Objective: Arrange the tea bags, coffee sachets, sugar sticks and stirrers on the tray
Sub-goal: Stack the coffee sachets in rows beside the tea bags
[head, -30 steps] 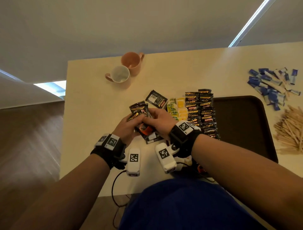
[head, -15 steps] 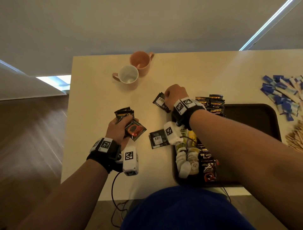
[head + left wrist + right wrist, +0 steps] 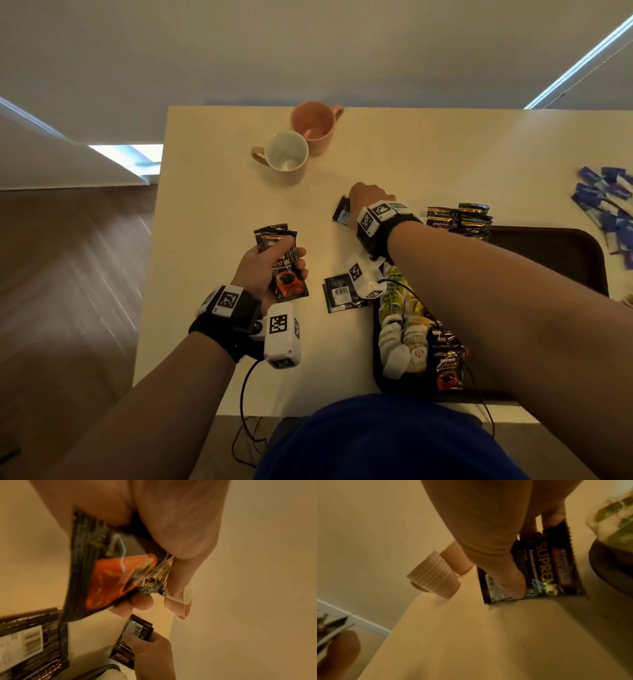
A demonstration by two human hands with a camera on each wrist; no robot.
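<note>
My left hand (image 3: 270, 263) grips a small stack of black coffee sachets (image 3: 284, 270) above the table, left of the tray; the left wrist view shows the sachets (image 3: 109, 577) held between thumb and fingers. My right hand (image 3: 368, 197) reaches forward and pinches one black coffee sachet (image 3: 342, 210) off the table; the right wrist view shows that sachet (image 3: 544, 566) under the thumb. Another sachet (image 3: 342, 294) lies barcode-up on the table. The dark tray (image 3: 555, 253) carries a row of tea bags (image 3: 404, 329) and a row of coffee sachets (image 3: 459, 219), partly hidden by my right forearm.
Two mugs, one white inside (image 3: 286, 152) and one peach (image 3: 315, 123), stand at the table's far side. Blue sugar sticks (image 3: 606, 202) lie in a heap at the far right. A cable hangs over the near edge of the table (image 3: 205, 205).
The hands have parted: my left hand kept the stack and drew left, my right hand reached forward to the lone far sachet and now pinches it. One sachet stayed on the table.
</note>
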